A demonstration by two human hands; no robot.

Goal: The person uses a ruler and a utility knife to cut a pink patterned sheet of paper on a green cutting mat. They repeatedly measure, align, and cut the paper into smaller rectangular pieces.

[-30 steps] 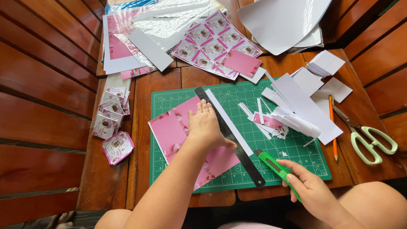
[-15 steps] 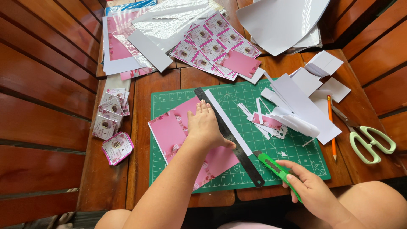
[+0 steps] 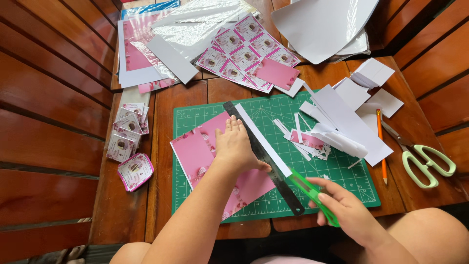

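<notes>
Two hands at work: your left hand (image 3: pixel 238 145) lies flat, fingers spread, pinning dark metal ruler (image 3: pixel 264 156) over pink printed sheet (image 3: pixel 205 156) on green cutting mat (image 3: pixel 342 171), so edge stays put; your right hand (image 3: pixel 344 210) grips green craft knife (image 3: pixel 312 195) beside ruler's lower end.

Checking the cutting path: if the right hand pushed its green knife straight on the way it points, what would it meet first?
The right hand aims the green knife up-left along the metal ruler; it would probably meet the white paper strip first.

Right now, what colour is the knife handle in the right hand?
Bright green craft knife, held in the right hand; head view.
</notes>
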